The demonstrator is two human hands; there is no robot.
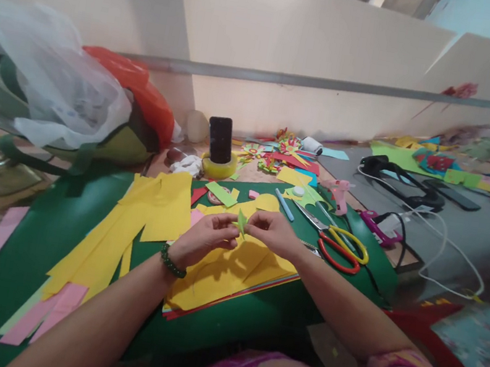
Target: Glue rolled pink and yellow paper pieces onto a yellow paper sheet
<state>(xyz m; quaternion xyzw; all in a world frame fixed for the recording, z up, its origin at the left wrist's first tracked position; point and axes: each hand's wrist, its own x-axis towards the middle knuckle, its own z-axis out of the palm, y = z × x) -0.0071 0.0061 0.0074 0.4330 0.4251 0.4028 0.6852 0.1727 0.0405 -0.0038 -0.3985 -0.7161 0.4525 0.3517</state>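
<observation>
A small folded piece of light-green paper (pixel 242 223) is held up in front of me, above a stack of yellow paper sheets (pixel 208 290). My right hand (pixel 275 232) pinches it from the right between thumb and fingers. From the left, my left hand (pixel 208 237), with a dark green bead bracelet (pixel 173 261) at the wrist, has its curled fingertips closed on the paper's other side. Large scissors (pixel 336 258) with one red and one yellow handle lie right of my right hand. A light-blue pen (pixel 284 205) rests just beyond it.
Yellow paper strips (pixel 108 242) spread over the green tabletop (pixel 269 319) at left. A phone (pixel 221 140) stands in a yellow tape roll (pixel 219 167). Paper flowers (pixel 290 144) sit behind. A pink glue gun (pixel 339 194) and white cable (pixel 446 242) are at right; bags (pixel 68 85) stand far left.
</observation>
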